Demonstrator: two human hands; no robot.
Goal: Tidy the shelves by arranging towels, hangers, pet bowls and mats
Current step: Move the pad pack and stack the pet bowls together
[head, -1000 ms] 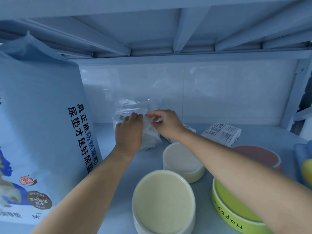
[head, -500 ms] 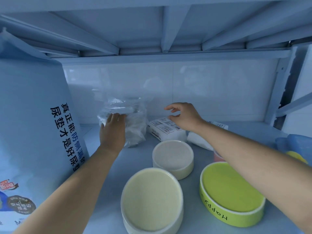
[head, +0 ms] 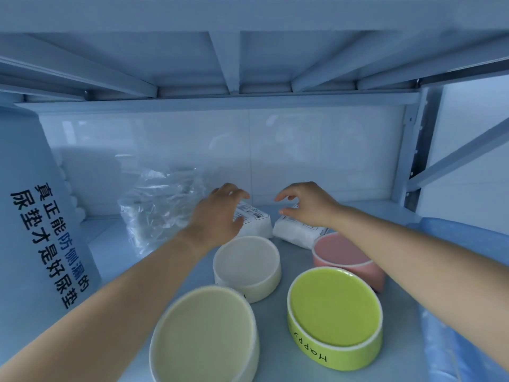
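both hands open at the shelf back, left hand (head: 220, 213) on one white towel pack (head: 254, 222), right hand (head: 308, 206) just over the other (head: 296, 235), gripping nothing, bowls in front.

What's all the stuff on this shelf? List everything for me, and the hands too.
Round cream pet bowls: 2; larger at front centre, smaller behind it.
Round lime-green pet bowl reading "Happy": 1, front right.
Round pink pet bowl: 1, behind the green one.
White wrapped packs with printed labels: 2, side by side at the back; left pack, right pack.
Crinkled clear plastic bag: 1, back left.
Tall pale-blue bag with Chinese print: 1, far left.
Blue plastic-wrapped bundle: 1, right edge.
White metal shelf: 1, under everything.
Left hand: open, over the left pack.
Right hand: fingers curled, over the right pack.
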